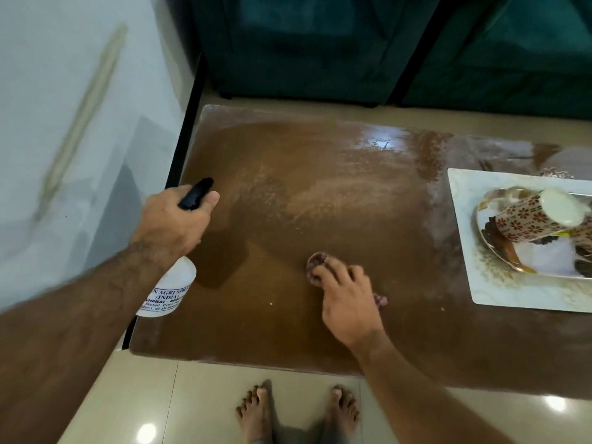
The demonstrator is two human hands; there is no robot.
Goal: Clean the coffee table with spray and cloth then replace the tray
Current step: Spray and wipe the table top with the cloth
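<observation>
My left hand point(174, 219) grips a white spray bottle point(169, 291) with a black nozzle, held over the left edge of the brown coffee table point(320, 187). My right hand point(344, 294) presses a dark reddish cloth point(315, 262) flat on the tabletop near the front middle; most of the cloth is hidden under the palm. A white patterned tray point(490, 283) sits at the table's right end, carrying a saucer and a tipped patterned cup point(531, 219). Wet streaks and droplets cover the far half of the table.
Dark green upholstered seating point(320, 43) stands behind the table. A pale wall point(64, 123) and a black frame edge point(184, 129) run along the left. My bare feet point(298, 408) stand on glossy beige floor tiles at the table's front edge.
</observation>
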